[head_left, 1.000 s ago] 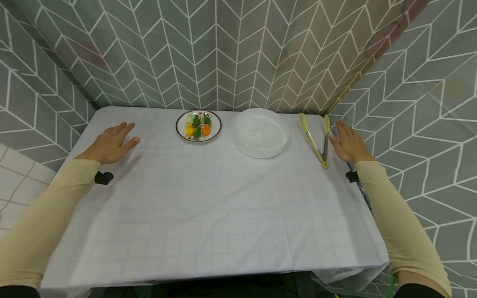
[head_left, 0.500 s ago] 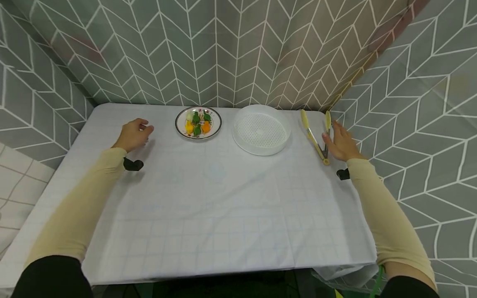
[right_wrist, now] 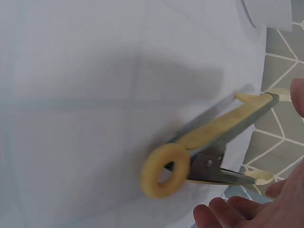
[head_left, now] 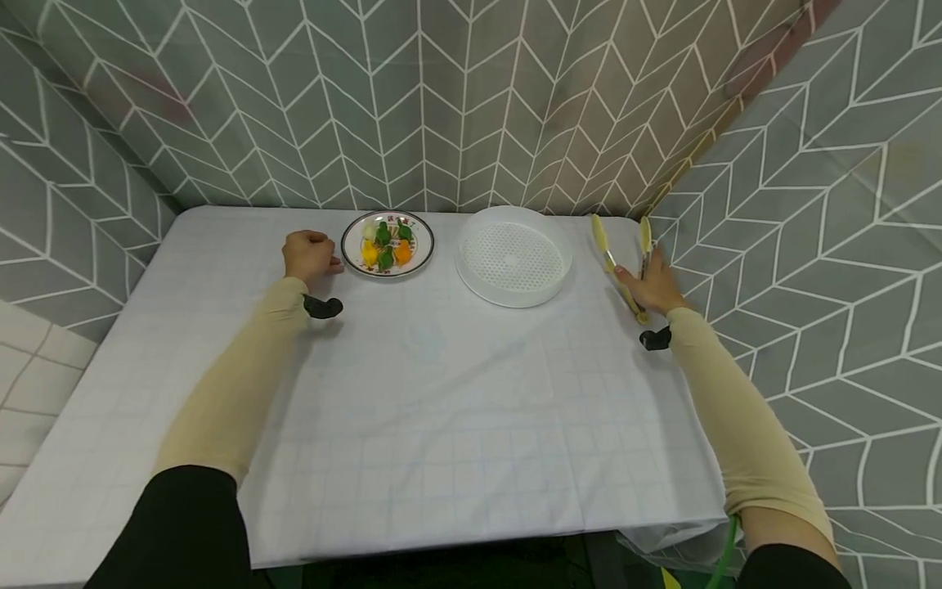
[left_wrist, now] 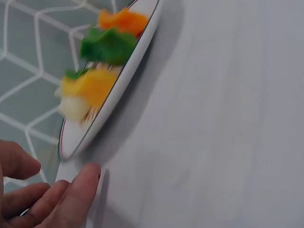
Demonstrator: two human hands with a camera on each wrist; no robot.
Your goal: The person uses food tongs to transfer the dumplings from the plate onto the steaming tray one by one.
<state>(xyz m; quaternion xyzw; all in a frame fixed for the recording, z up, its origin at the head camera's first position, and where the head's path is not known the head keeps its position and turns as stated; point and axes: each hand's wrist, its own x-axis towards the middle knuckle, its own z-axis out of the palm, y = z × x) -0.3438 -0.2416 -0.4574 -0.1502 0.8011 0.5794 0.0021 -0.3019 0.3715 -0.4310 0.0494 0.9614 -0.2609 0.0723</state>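
Beside the left rim of a dark-edged plate is my left hand, empty, fingers loosely bent. The left wrist view puts its fingertips just short of the plate's rim. On the plate lie orange, green, yellow and whitish food pieces. My right hand reaches over spread tongs with yellow tips and a yellow ring end. In the right wrist view its thumb and fingers stand apart on either side of the tongs, not closed on them.
A round white perforated tray sits between the plate and the tongs at the back of the table. White cloth covers the table. Patterned curtains hang close behind it and along the right side.
My left hand has moved right across the table to the plate, its fingers bending from straight. The right hand has shifted left from beside the tongs to over them. Plate, tray and tongs stay put.
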